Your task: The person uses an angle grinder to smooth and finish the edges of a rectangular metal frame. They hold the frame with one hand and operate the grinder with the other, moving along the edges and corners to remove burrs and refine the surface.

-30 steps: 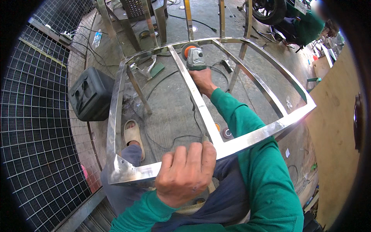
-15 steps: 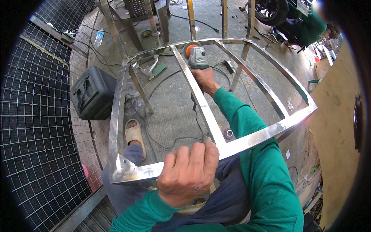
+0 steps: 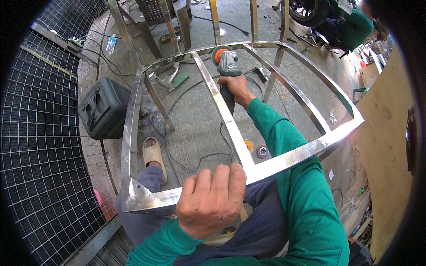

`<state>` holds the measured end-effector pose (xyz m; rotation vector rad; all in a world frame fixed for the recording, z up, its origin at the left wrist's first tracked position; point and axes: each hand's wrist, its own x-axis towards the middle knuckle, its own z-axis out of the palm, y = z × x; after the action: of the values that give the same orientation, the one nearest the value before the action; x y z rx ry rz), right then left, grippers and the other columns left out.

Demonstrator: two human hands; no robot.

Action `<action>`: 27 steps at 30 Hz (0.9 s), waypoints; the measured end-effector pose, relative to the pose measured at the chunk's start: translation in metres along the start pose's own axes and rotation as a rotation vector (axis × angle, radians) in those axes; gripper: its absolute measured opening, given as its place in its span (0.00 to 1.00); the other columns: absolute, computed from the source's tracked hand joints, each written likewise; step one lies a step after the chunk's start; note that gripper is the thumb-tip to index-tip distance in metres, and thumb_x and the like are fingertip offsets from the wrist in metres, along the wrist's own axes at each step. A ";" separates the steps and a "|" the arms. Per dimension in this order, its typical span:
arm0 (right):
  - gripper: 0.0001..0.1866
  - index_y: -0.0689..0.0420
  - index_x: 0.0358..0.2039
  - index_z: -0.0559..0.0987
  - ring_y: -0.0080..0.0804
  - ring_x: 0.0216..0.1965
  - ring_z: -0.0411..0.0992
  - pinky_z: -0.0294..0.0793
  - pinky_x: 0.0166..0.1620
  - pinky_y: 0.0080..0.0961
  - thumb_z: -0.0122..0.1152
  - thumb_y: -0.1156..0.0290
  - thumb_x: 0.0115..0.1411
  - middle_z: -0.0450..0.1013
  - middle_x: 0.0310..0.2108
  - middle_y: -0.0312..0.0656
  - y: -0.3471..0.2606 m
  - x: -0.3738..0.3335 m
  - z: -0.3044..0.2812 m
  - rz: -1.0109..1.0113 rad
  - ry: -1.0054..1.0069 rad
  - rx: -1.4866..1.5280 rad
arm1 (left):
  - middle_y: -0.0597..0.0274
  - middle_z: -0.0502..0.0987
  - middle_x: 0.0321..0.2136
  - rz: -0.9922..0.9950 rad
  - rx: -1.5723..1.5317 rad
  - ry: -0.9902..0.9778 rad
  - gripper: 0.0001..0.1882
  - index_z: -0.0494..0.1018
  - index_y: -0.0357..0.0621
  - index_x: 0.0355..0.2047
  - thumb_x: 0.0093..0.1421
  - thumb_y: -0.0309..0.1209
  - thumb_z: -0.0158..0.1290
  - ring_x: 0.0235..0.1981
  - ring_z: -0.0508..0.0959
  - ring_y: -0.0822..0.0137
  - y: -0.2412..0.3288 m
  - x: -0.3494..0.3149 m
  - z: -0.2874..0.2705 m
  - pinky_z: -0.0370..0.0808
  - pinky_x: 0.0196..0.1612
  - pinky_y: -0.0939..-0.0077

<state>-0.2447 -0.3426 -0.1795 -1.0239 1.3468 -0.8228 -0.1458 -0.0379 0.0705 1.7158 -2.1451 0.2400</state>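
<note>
A shiny metal chair frame (image 3: 290, 156) with a curved outline and crossing slats stretches out in front of me. My left hand (image 3: 212, 201) is wrapped over its near bar, left of where the middle slat joins. Through the gap right of that slat, my right hand (image 3: 238, 90) grips the dark handle of an angle grinder (image 3: 229, 64). The grinder's orange disc (image 3: 218, 55) is close to the far curved bar; whether they touch I cannot tell. My right forearm passes beneath the near bar.
A dark tool case (image 3: 104, 108) stands left beside a wire mesh panel (image 3: 40, 133). Cables (image 3: 208, 156) cross the concrete floor under the frame, near grinding discs (image 3: 262, 151) and a green-and-silver piece (image 3: 177, 80). Another person (image 3: 355, 29) is by a wheel at the far right.
The grinder has shifted slightly right, away from the middle slat, and more of its handle shows. The frame sits slightly further left in view. My left hand keeps its hold.
</note>
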 end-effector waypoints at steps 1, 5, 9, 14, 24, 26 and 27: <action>0.14 0.65 0.29 0.83 0.29 0.26 0.74 0.72 0.30 0.34 0.78 0.73 0.43 0.79 0.29 0.40 -0.003 0.001 -0.001 0.005 0.027 -0.028 | 0.67 0.69 0.23 0.000 -0.003 0.005 0.20 0.78 0.44 0.36 0.42 0.38 0.64 0.21 0.69 0.66 0.000 0.000 0.001 0.61 0.25 0.68; 0.13 0.65 0.27 0.83 0.28 0.26 0.74 0.72 0.30 0.34 0.78 0.73 0.44 0.79 0.28 0.39 -0.007 0.001 -0.002 0.003 -0.002 0.007 | 0.67 0.69 0.23 -0.002 -0.003 0.018 0.19 0.78 0.45 0.35 0.41 0.37 0.64 0.21 0.69 0.66 0.000 0.002 0.001 0.60 0.25 0.68; 0.13 0.64 0.28 0.83 0.28 0.27 0.74 0.73 0.31 0.33 0.78 0.72 0.44 0.79 0.28 0.38 0.002 -0.007 0.001 -0.021 -0.036 -0.058 | 0.68 0.68 0.23 0.003 -0.002 0.013 0.19 0.77 0.46 0.35 0.42 0.36 0.65 0.22 0.69 0.66 0.000 0.001 0.001 0.61 0.25 0.68; 0.15 0.64 0.30 0.84 0.28 0.29 0.76 0.76 0.35 0.32 0.78 0.71 0.43 0.80 0.29 0.39 0.013 -0.006 -0.003 -0.020 -0.056 -0.138 | 0.67 0.69 0.24 -0.015 0.011 -0.022 0.20 0.77 0.46 0.35 0.41 0.36 0.65 0.22 0.70 0.66 0.002 0.000 -0.001 0.62 0.27 0.68; 0.26 0.65 0.38 0.84 0.43 0.36 0.82 0.80 0.41 0.37 0.78 0.61 0.41 0.83 0.35 0.49 0.051 -0.008 -0.078 0.007 0.148 -0.409 | 0.68 0.68 0.25 -0.010 0.000 -0.026 0.17 0.76 0.47 0.37 0.51 0.41 0.63 0.23 0.70 0.67 0.004 0.003 0.000 0.63 0.26 0.69; 0.27 0.66 0.38 0.84 0.45 0.36 0.82 0.80 0.41 0.37 0.78 0.61 0.40 0.83 0.35 0.50 0.050 -0.005 -0.092 0.008 0.243 -0.414 | 0.68 0.68 0.25 -0.023 -0.003 -0.040 0.18 0.76 0.47 0.37 0.50 0.41 0.64 0.23 0.70 0.66 0.004 0.003 0.000 0.63 0.26 0.68; 0.27 0.66 0.38 0.84 0.45 0.36 0.82 0.80 0.41 0.37 0.78 0.60 0.40 0.83 0.35 0.51 0.047 -0.004 -0.100 0.008 0.280 -0.410 | 0.67 0.68 0.25 -0.020 -0.002 -0.049 0.19 0.76 0.47 0.38 0.49 0.41 0.64 0.23 0.70 0.66 0.005 0.004 -0.001 0.63 0.26 0.68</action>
<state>-0.3488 -0.3329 -0.2163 -1.2494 1.8079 -0.7160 -0.1508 -0.0398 0.0735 1.7584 -2.1603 0.1920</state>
